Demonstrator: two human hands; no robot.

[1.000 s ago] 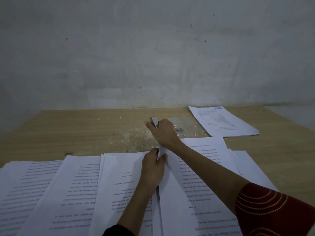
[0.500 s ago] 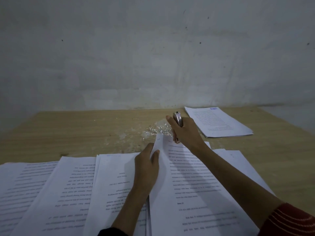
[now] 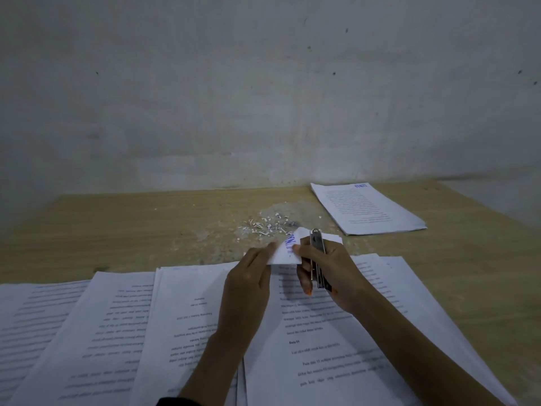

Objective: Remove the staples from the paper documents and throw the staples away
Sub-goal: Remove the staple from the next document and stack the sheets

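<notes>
Metal staple remover (image 3: pixel 317 253), folded paper corner (image 3: pixel 282 255)

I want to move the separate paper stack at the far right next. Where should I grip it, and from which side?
Probably at its near edge, coming from your own side. The paper stack lies flat on the table, so nothing can be pinched from above; slide fingers under that edge and clamp with the thumb on top.

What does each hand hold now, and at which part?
The left hand pinches the folded-up top corner of the white printed paper document. The right hand grips the silver metal staple remover around its middle.
</notes>
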